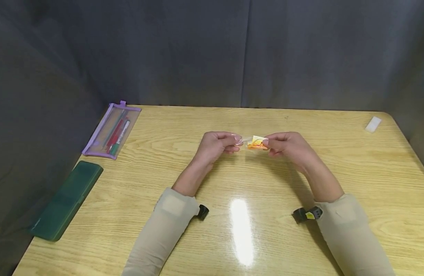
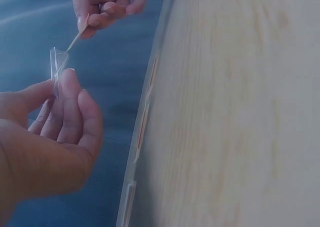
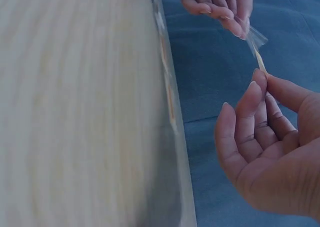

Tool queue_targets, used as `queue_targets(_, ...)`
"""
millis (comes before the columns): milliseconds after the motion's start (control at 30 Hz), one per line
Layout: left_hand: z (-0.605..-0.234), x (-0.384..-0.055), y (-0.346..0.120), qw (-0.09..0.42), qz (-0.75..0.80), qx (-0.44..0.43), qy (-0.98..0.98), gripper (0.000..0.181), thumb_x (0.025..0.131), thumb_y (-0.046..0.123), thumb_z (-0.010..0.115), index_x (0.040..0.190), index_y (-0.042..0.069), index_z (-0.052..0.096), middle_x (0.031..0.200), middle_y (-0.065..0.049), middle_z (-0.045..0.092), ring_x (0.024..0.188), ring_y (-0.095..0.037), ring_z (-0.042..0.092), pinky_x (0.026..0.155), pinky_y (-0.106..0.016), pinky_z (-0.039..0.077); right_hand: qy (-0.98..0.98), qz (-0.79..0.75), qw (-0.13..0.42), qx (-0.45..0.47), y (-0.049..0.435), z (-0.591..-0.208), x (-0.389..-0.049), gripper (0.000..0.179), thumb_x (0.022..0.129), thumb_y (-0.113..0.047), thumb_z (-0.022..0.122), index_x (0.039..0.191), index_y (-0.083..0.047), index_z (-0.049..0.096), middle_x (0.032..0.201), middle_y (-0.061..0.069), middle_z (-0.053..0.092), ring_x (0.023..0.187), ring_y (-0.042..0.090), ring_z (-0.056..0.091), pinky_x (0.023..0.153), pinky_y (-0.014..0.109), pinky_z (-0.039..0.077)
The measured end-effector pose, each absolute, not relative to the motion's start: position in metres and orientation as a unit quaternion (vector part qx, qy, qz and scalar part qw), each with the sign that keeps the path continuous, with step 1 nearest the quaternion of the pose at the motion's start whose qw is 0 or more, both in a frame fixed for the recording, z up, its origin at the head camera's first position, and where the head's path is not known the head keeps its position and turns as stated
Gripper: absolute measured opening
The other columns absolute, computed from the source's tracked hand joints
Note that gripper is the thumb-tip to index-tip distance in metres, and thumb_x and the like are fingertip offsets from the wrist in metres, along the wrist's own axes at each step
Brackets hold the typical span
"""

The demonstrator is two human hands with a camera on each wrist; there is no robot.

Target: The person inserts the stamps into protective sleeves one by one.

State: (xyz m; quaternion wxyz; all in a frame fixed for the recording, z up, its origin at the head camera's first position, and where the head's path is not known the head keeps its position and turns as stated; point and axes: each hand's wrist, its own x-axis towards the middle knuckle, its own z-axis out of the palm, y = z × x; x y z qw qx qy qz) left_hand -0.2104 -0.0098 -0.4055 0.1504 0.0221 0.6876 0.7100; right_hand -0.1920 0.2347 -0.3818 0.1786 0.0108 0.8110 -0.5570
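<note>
Both hands are raised over the middle of the table in the head view. My left hand (image 1: 219,145) pinches one end of a small clear plastic wrapper (image 2: 58,64) between thumb and fingers. A small, thin yellow and orange card (image 1: 257,143) is pinched at its right end by my right hand (image 1: 290,147). The card's left end meets the wrapper between the hands. Seen nearly edge-on in the right wrist view, the card (image 3: 261,62) runs from the right fingertips up to the clear film. Fingertips hide part of both pieces.
A mesh pencil pouch (image 1: 105,143) with purple edging and several pens lies at the back left of the wooden table (image 1: 156,126). In front of it is a dark green pencil case (image 1: 68,201). A small white block (image 1: 373,124) lies at the back right. Dark curtains (image 1: 198,53) surround the table.
</note>
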Motion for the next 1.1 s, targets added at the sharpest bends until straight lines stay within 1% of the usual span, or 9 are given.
queue_targets(167,-0.4036,-0.2098,-0.0105,0.152,0.706,0.027,0.691,0.02,0.095,0.014,0.072,0.11,0.001,0.077,0.102,-0.014,0.079,0.072,-0.009,0.074,0.085,-0.042,0.063,0.808,-0.558,0.19,-0.012,0.2374,-0.3803,-0.1909,0.04,0.101,-0.021,0.064,0.126,0.01,0.062,0.085,-0.009,0.067,0.08,0.01,0.064,0.084,0.028,0.06)
queue_targets(267,-0.4017,-0.2095,-0.0117,0.148,0.696,0.031,0.701,0.023,0.095,0.018,0.073,0.11,0.002,0.077,0.098,-0.013,0.079,0.074,-0.011,0.075,0.091,-0.047,0.061,0.802,-0.559,0.209,-0.035,0.238,-0.3798,-0.1902,0.039,0.101,-0.019,0.062,0.125,0.012,0.061,0.084,-0.006,0.065,0.079,0.009,0.062,0.085,0.03,0.06)
queue_targets(400,-0.399,-0.2086,-0.0139,0.14,0.681,0.036,0.718,0.027,0.095,0.026,0.073,0.108,0.003,0.078,0.09,-0.011,0.079,0.074,-0.014,0.076,0.09,-0.047,0.061,0.797,-0.562,0.215,-0.051,0.2387,-0.3789,-0.1899,0.038,0.102,-0.018,0.06,0.123,0.013,0.061,0.086,-0.004,0.066,0.078,0.009,0.062,0.087,0.032,0.061)
queue_targets(500,-0.3985,-0.2081,-0.0141,0.145,0.675,0.039,0.722,0.028,0.096,0.028,0.072,0.107,0.002,0.078,0.088,-0.011,0.079,0.073,-0.014,0.075,0.089,-0.046,0.062,0.795,-0.567,0.208,-0.048,0.2392,-0.3782,-0.1897,0.036,0.101,-0.018,0.061,0.121,0.013,0.062,0.087,-0.001,0.068,0.077,0.01,0.063,0.086,0.033,0.061)
queue_targets(600,-0.3984,-0.2079,-0.013,0.155,0.674,0.038,0.721,0.027,0.096,0.024,0.072,0.109,0.001,0.077,0.093,-0.013,0.079,0.074,-0.013,0.076,0.089,-0.043,0.062,0.794,-0.571,0.206,-0.043,0.2391,-0.3786,-0.1893,0.037,0.1,-0.019,0.063,0.121,0.013,0.063,0.086,-0.004,0.069,0.076,0.009,0.063,0.084,0.031,0.061)
queue_targets(700,-0.3983,-0.2076,-0.0133,0.165,0.683,0.039,0.71,0.023,0.098,0.015,0.069,0.113,-0.002,0.075,0.103,-0.016,0.078,0.078,-0.013,0.076,0.091,-0.042,0.061,0.8,-0.562,0.209,-0.036,0.2372,-0.3791,-0.1892,0.038,0.1,-0.019,0.065,0.122,0.012,0.063,0.086,-0.007,0.07,0.078,0.009,0.062,0.084,0.029,0.06)
queue_targets(833,-0.3964,-0.2073,-0.0139,0.176,0.693,0.042,0.698,0.021,0.099,0.006,0.063,0.115,-0.005,0.073,0.111,-0.019,0.075,0.083,-0.012,0.076,0.095,-0.043,0.06,0.816,-0.542,0.199,-0.028,0.2358,-0.3778,-0.1894,0.039,0.1,-0.02,0.065,0.124,0.01,0.064,0.085,-0.011,0.069,0.08,0.01,0.062,0.084,0.029,0.06)
queue_targets(967,-0.3958,-0.2062,-0.0162,0.177,0.692,0.04,0.699,0.021,0.099,0.007,0.064,0.114,-0.005,0.074,0.111,-0.018,0.076,0.081,-0.011,0.075,0.096,-0.046,0.059,0.821,-0.539,0.183,-0.028,0.2339,-0.3757,-0.1907,0.039,0.099,-0.022,0.065,0.123,0.01,0.065,0.083,-0.012,0.069,0.079,0.009,0.061,0.083,0.03,0.059)
queue_targets(1100,-0.3965,-0.2047,-0.0186,0.174,0.692,0.041,0.699,0.022,0.099,0.011,0.066,0.113,-0.004,0.075,0.108,-0.018,0.077,0.078,-0.01,0.075,0.096,-0.047,0.059,0.817,-0.544,0.189,-0.029,0.2317,-0.3747,-0.1912,0.04,0.099,-0.021,0.066,0.123,0.011,0.065,0.083,-0.013,0.07,0.079,0.008,0.061,0.082,0.028,0.059)
